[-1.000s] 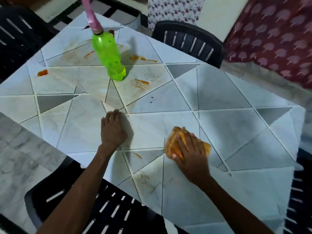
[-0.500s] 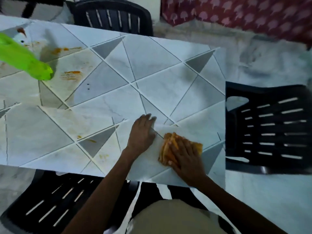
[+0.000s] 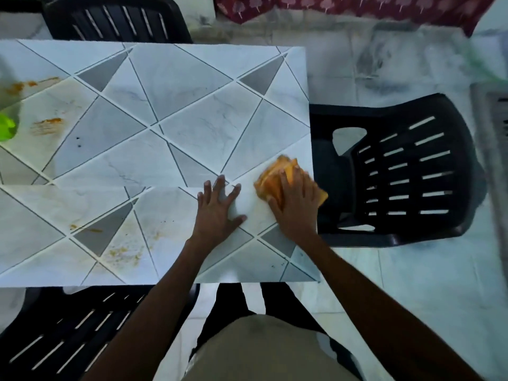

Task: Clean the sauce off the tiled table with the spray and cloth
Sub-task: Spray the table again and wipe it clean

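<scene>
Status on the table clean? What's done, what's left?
Done: the middle and far tiles of the table look free of sauce. In hand: the right hand presses the orange cloth flat at the table's right edge; the left hand rests open beside it. Left: orange smears near the green spray bottle at the left edge, and a fainter patch by the near edge.

text: none you can read | labels, brands: none legible | numbers, signs: none | green bottle (image 3: 6, 128) at your left edge: blurred, nothing readable
</scene>
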`<action>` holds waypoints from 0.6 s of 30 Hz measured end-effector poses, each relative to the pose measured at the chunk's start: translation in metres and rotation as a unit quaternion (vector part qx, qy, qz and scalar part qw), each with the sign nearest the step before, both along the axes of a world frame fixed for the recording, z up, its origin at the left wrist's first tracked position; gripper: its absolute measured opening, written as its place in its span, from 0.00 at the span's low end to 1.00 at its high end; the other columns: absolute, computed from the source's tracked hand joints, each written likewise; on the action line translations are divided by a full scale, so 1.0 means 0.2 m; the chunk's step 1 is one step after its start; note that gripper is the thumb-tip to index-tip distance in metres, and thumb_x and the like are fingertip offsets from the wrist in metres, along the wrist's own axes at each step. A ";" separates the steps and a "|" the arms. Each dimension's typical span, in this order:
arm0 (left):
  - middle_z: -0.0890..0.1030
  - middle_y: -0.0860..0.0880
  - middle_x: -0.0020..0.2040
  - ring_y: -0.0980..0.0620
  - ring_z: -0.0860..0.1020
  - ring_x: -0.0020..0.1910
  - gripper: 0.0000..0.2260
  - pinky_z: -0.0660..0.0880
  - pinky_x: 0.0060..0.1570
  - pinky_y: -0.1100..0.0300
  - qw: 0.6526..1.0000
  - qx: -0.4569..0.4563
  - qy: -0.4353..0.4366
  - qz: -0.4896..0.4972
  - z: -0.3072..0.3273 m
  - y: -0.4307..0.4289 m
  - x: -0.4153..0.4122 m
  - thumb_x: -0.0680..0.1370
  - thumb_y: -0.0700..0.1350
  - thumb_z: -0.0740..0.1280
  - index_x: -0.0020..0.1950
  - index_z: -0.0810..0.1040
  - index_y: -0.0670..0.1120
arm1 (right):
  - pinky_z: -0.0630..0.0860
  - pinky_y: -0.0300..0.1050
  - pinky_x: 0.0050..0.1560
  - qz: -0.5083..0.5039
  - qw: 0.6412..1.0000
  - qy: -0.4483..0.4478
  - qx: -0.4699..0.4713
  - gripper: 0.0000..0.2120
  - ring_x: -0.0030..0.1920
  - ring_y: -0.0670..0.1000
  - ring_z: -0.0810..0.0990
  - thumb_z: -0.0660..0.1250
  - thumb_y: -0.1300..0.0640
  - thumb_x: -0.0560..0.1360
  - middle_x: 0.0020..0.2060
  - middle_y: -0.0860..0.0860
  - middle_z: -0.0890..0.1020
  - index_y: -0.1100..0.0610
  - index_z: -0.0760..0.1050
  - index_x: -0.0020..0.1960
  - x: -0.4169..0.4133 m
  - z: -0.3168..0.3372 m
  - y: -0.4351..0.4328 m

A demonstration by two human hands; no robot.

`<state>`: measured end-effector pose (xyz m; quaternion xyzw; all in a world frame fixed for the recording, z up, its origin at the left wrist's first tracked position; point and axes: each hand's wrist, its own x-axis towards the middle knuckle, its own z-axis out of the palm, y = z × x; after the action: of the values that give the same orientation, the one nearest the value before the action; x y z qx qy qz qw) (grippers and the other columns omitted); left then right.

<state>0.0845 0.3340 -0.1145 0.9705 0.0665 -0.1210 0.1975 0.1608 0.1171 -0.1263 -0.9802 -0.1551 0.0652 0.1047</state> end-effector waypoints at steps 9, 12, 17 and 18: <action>0.50 0.44 0.81 0.33 0.48 0.78 0.35 0.56 0.71 0.33 1.000 0.016 -0.008 -0.012 -0.03 0.00 -0.01 0.74 0.66 0.63 0.79 0.58 0.58 | 0.53 0.68 0.76 0.007 0.999 0.049 0.021 0.36 0.81 0.62 0.48 0.54 0.32 0.79 0.82 0.55 0.49 0.48 0.53 0.82 -0.48 0.00 -0.34; 0.50 0.44 0.81 0.33 0.49 0.77 0.36 0.57 0.69 0.32 1.000 0.020 -0.003 -0.016 -0.04 0.02 0.00 0.73 0.71 0.57 0.79 0.58 0.58 | 0.54 0.69 0.75 -0.018 0.999 0.040 0.029 0.35 0.80 0.63 0.49 0.51 0.32 0.80 0.81 0.56 0.52 0.49 0.54 0.81 -0.06 -0.03 -0.18; 0.47 0.47 0.81 0.36 0.45 0.79 0.37 0.53 0.71 0.32 1.000 -0.019 -0.012 -0.010 -0.04 0.03 -0.01 0.72 0.72 0.56 0.79 0.56 0.60 | 0.53 0.68 0.76 -0.024 0.999 0.033 0.008 0.35 0.80 0.64 0.50 0.50 0.35 0.81 0.81 0.58 0.52 0.50 0.51 0.82 0.27 -0.03 -0.06; 0.47 0.48 0.81 0.36 0.45 0.79 0.37 0.53 0.71 0.32 1.000 -0.022 -0.014 -0.010 -0.04 0.03 -0.02 0.72 0.72 0.56 0.79 0.56 0.60 | 0.54 0.67 0.76 -0.015 1.000 0.023 0.006 0.34 0.80 0.63 0.51 0.49 0.35 0.81 0.81 0.57 0.53 0.50 0.51 0.82 0.21 -0.03 -0.08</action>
<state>0.0807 0.3402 -0.1233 0.9681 0.0517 -0.1106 0.2186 0.2031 0.1006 -0.1328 -0.9800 -0.1385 0.0857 0.1146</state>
